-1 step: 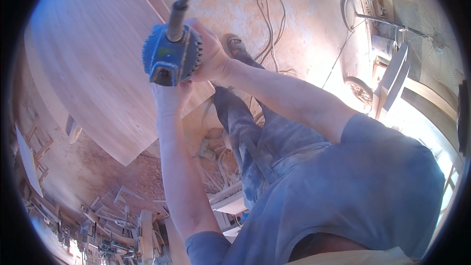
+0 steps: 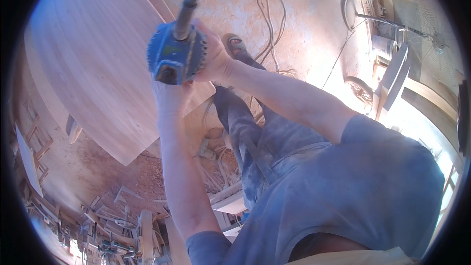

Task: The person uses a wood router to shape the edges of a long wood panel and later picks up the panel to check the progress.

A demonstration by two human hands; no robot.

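Gripped by both hands, the blue power tool [image 2: 169, 55] has the right hand [image 2: 214, 55] around its right side and the left hand [image 2: 171, 94] at its near side, the fingers largely hidden from me. I see the wooden panel [image 2: 93, 64] stretching left and forward from that grip, long axis toward upper left, left hand nearer its near corner; I cannot tell whether tool touches wood.

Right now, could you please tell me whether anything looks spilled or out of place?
Wooden scraps lie jumbled at lower left, and loose cables loop across the floor near a foot, both looking untidy.
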